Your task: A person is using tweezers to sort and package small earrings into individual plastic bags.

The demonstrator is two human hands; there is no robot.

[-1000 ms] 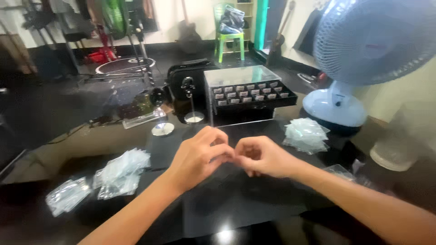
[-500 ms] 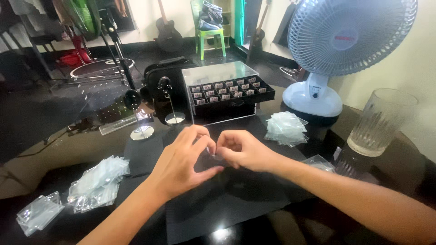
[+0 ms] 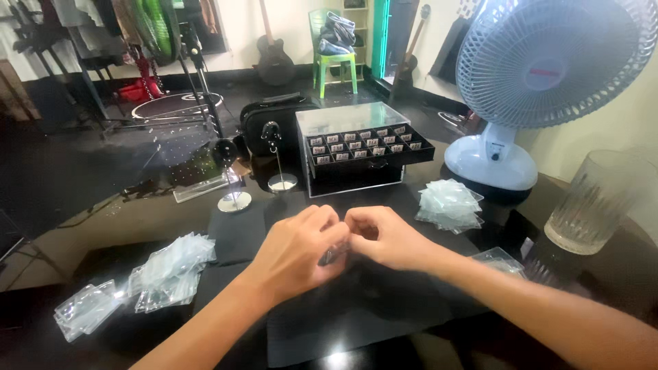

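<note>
My left hand (image 3: 298, 250) and my right hand (image 3: 387, 238) meet fingertip to fingertip over a dark cloth mat (image 3: 356, 308) on the black table (image 3: 103, 342). Both pinch something small between them; a bit of clear plastic shows below the fingers, too blurred and hidden to name. Behind the hands stands a clear-topped drawer box (image 3: 360, 147) with an open tray of small labelled compartments.
Piles of small clear plastic bags lie at left (image 3: 168, 270), far left (image 3: 86, 308) and right (image 3: 449, 203). A white desk fan (image 3: 541, 75) and a ribbed glass (image 3: 593, 202) stand at right. Two thin metal stands (image 3: 281, 178) and a black case (image 3: 271, 127) sit behind.
The view has shifted, so the fan and glass now sit fully in frame. My hands stay joined at the fingertips, working the small thing between them.
</note>
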